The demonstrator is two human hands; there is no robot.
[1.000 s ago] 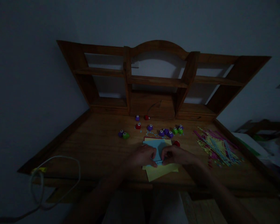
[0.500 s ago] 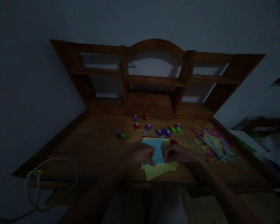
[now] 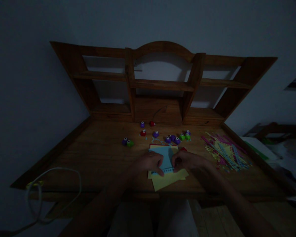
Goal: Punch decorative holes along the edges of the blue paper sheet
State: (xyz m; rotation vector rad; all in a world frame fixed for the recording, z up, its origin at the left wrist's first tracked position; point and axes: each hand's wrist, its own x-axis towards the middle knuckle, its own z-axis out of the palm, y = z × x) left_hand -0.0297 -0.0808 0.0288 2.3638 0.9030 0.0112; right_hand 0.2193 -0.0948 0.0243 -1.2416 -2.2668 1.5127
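The scene is very dark. A light blue sheet of paper lies on yellow sheets at the front middle of a wooden desk. My left hand rests on the blue sheet's left side, fingers curled onto its lower edge. My right hand is closed at the sheet's right side, and a small red craft punch peeks out just behind it. What the right fingers hold is hidden. A row of punched holes runs along the blue sheet's near edge.
Several small purple, green and red craft punches sit behind the paper. A heap of coloured paper strips lies at the right. A wooden shelf unit rises at the desk's back. A white cord loops off the left front corner.
Both hands have stayed on the blue sheet; my right hand has shifted slightly leftward over its right edge. The view has drifted a little.
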